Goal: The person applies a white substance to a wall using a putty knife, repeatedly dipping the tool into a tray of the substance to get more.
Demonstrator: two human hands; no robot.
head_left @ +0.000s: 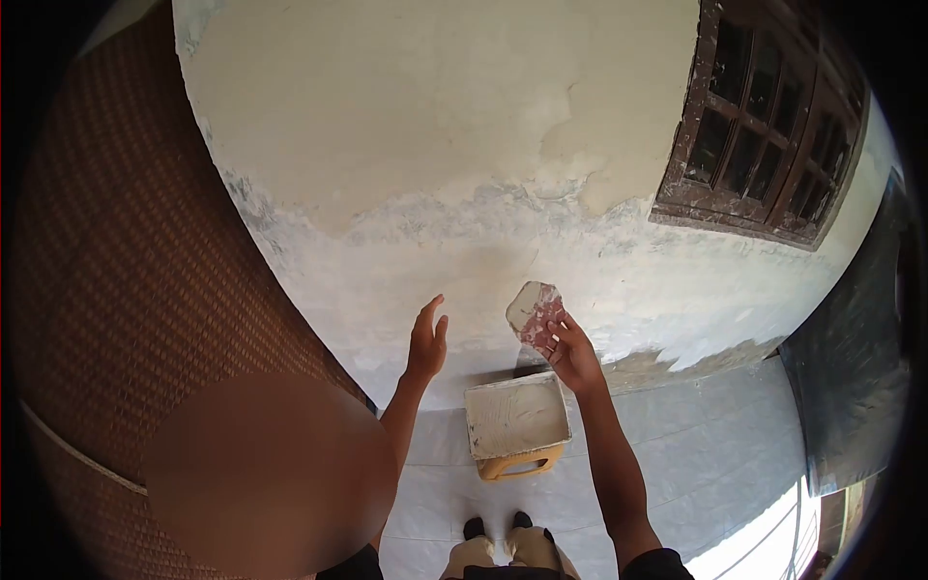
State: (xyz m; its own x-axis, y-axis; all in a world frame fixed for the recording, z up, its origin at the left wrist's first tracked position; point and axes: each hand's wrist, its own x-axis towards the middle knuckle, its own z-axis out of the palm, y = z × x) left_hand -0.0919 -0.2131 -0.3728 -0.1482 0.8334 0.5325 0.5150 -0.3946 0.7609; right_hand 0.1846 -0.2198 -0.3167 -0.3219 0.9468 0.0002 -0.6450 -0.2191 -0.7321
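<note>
My right hand point(572, 356) grips a flat reddish piece point(537, 317) spotted with white, with pale paste on its upper left part. It is held in front of the wall point(435, 261), whose lower part is whitish and patchy. My left hand point(427, 340) is raised to the left of it, empty, with thumb and fingers apart. Below and between my hands, a shallow square tray point(471, 425) with pale paste in it rests on a yellow stool point(491, 471).
A woven brown mat surface point(145, 242) rises along the left. A dark wooden window point(764, 126) is at the upper right. Grey sheeting point(696, 435) covers the floor. Dark sheeting point(851, 367) hangs at the right. A blurred round patch covers the lower left.
</note>
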